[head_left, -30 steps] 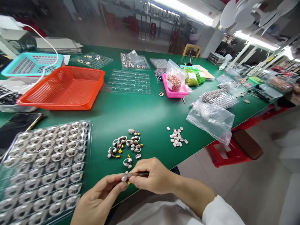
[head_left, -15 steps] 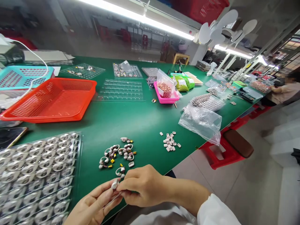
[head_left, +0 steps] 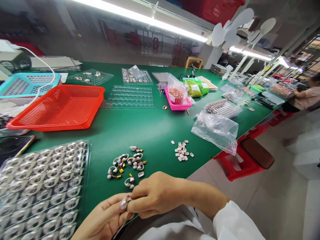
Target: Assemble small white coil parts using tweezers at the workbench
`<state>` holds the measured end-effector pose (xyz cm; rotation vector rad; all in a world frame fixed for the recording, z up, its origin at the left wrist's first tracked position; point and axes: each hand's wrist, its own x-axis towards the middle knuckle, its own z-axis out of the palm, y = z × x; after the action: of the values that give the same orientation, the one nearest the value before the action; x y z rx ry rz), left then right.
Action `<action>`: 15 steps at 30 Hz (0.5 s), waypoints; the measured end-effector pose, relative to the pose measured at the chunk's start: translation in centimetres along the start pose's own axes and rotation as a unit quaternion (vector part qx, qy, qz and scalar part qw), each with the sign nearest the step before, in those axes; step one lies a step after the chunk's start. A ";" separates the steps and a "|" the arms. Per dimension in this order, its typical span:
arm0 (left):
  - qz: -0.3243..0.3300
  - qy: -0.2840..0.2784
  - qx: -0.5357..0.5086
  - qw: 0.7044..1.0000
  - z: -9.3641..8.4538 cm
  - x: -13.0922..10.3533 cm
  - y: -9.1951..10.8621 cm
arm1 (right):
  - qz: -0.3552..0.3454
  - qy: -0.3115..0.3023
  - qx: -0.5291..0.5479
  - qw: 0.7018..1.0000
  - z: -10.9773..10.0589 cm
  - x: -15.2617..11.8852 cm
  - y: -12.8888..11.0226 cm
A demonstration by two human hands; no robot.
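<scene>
Silvery-white, a small rounded piece (head_left: pixel 125 202) sits pinched in our left hand (head_left: pixel 106 215) by the worktop (head_left: pixel 155 128) edge, likely for steadiness. Our right hand (head_left: pixel 160 195) rests curled against it, its grip hidden.

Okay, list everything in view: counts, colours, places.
Workbench: one, green, centre
Large basket: one, red, left
Shallow basket: one, turquoise, left
Small basket: one, pink, back
Packed bags: two, green, back
Loose bag: one, clear, right
Flat device: one, black, left
Near tray: one, clear, front left
Curved pieces: dozens, whitish, in near tray
Ring parts: several, whitish-yellow, front
Small blocks: about twenty, white, centre
Back trays: several, clear, back
Stool: one, red-brown, right
Held piece: one, silvery, at fingertips
Left hand: one, bare, front
Right hand: one, bare, front
</scene>
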<state>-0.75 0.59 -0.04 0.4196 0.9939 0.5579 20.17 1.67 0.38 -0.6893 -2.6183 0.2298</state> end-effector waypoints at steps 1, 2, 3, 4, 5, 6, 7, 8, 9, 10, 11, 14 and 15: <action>0.013 -0.001 -0.001 1.000 0.3 0.0 0.1 | -0.007 0.012 -0.001 1.000 -0.2 -0.1 0.0; 0.032 0.004 -0.004 0.999 0.5 -0.1 0.1 | -0.011 0.028 0.002 1.000 -0.4 -0.2 0.0; 0.050 0.014 -0.008 0.999 0.7 -0.2 0.2 | -0.005 0.042 0.013 0.999 -0.4 -0.3 -0.1; 0.064 0.015 -0.011 0.998 0.8 -0.3 0.2 | 0.006 0.054 0.031 0.998 -0.3 -0.4 -0.1; 0.072 0.015 -0.017 0.997 0.9 -0.3 0.1 | 0.016 0.067 0.055 0.996 -0.2 -0.6 -0.2; 0.075 0.010 -0.021 0.997 0.9 -0.2 0.1 | 0.030 0.088 0.079 0.992 0.1 -0.7 -0.2; 0.082 0.010 -0.027 0.996 0.8 -0.1 0.0 | 0.043 0.107 0.106 0.988 0.5 -0.9 -0.3; 0.084 0.007 -0.031 0.996 0.7 0.0 -0.1 | 0.057 0.117 0.134 0.982 1.0 -1.1 -0.3; 0.087 0.003 -0.030 0.996 0.6 0.1 -0.3 | 0.071 0.125 0.162 0.976 1.6 -1.3 -0.4; 0.097 0.006 -0.031 0.995 0.5 0.3 -0.5 | 0.081 0.132 0.197 0.968 2.1 -1.4 -0.5; 0.112 0.018 -0.028 0.993 0.3 0.4 -0.7 | 0.097 0.149 0.234 0.956 2.6 -1.5 -0.7; 0.163 0.059 0.012 0.985 0.0 0.3 -1.3 | 0.200 0.203 0.361 0.888 3.7 -1.5 -1.8; 0.179 0.073 0.032 0.981 0.0 0.2 -1.5 | 0.251 0.212 0.401 0.855 3.9 -1.4 -2.2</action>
<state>-0.30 -0.46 -0.98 0.6290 1.0849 0.8931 18.59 -1.08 -3.07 -0.9394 -1.6389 1.1042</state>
